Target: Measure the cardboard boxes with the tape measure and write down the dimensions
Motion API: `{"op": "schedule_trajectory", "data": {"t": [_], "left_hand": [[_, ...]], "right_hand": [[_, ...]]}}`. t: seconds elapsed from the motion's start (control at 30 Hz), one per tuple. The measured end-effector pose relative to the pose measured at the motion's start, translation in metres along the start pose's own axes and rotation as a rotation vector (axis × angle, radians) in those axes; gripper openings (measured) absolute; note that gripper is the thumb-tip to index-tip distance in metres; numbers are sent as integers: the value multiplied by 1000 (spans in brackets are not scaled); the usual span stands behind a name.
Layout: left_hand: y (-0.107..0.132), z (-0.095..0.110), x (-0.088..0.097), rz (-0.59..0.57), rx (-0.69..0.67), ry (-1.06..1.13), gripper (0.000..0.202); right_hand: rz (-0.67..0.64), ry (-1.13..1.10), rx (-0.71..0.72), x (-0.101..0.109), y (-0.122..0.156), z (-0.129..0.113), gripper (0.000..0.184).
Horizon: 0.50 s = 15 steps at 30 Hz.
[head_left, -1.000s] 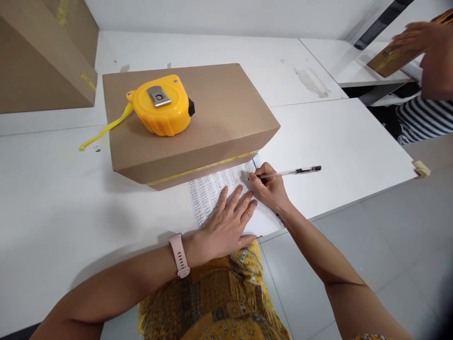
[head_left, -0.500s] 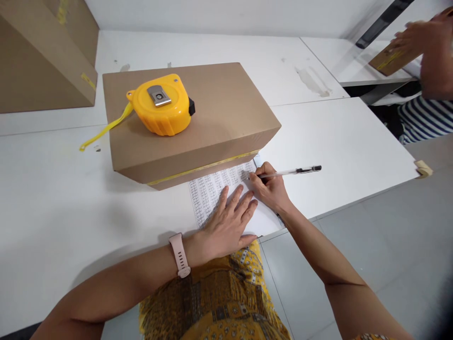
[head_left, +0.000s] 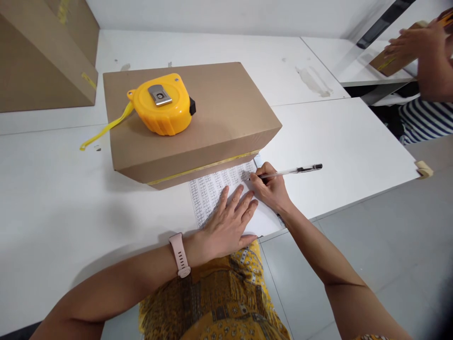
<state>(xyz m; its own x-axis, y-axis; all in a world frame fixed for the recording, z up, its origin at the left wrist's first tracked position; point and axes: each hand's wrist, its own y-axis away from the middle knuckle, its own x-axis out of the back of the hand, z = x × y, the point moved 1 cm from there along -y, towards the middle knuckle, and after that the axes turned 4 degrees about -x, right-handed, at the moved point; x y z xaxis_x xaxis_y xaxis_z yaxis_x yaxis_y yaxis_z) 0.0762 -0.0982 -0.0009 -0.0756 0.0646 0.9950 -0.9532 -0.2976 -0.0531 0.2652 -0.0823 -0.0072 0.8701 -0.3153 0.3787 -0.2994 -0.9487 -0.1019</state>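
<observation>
A sheet of paper (head_left: 208,191) covered in rows of small writing lies at the near edge of the white table (head_left: 71,208). My left hand (head_left: 228,222) rests flat on it, fingers stretched out. My right hand (head_left: 271,189) pinches a clear pen (head_left: 290,171), its tip touching the paper's upper right part. Just behind the paper sits a brown cardboard box (head_left: 219,113) with yellow tape along its seam, its front edge overlapping the sheet. A yellow tape measure (head_left: 161,104) lies on top of the box, a short length of tape trailing left.
A larger cardboard box (head_left: 42,56) stands at the far left. At the upper right another person in a striped top (head_left: 424,118) has a hand on a flat cardboard piece (head_left: 392,61) on a neighbouring table. A small roll of masking tape (head_left: 423,167) sits at the table's right corner.
My hands and the pen have hardly moved. The other person's hands and cardboard piece have shifted slightly at the upper right.
</observation>
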Motion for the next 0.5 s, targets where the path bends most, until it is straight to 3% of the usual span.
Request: {"op": "schedule_trajectory", "data": {"t": [0.5], "left_hand": [[0,0,-1,2,3,4,82]], "right_hand": [[7,7,-5,0,0,0,24]]}}
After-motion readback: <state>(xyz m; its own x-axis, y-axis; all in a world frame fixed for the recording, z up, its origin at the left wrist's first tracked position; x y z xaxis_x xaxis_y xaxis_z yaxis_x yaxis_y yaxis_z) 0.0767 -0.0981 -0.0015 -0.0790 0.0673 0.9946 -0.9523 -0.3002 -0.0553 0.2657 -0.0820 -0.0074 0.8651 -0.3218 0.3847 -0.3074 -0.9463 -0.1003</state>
